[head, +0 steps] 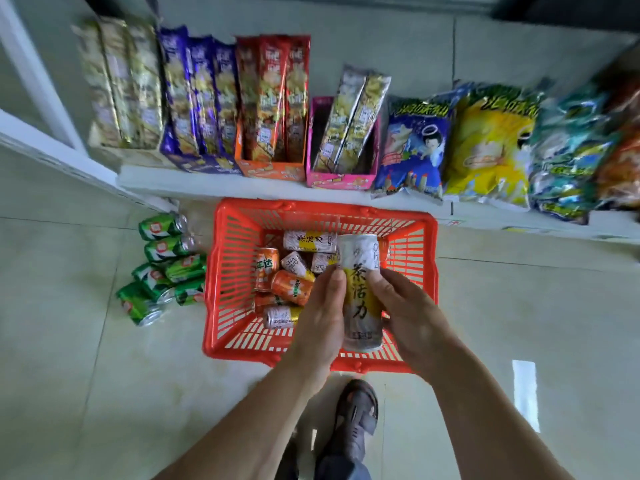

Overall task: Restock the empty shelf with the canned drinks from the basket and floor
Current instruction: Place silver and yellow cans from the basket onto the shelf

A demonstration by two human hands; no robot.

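Observation:
A tall white and yellow can is held upright above the red basket. My left hand grips its left side and my right hand grips its right side. Inside the basket lie several more cans: orange ones and white and yellow ones. Several green cans lie on the floor left of the basket.
A white shelf behind the basket carries boxes of snack sticks and bags of chips. A white shelf frame runs along the left. My foot stands just before the basket on the tiled floor.

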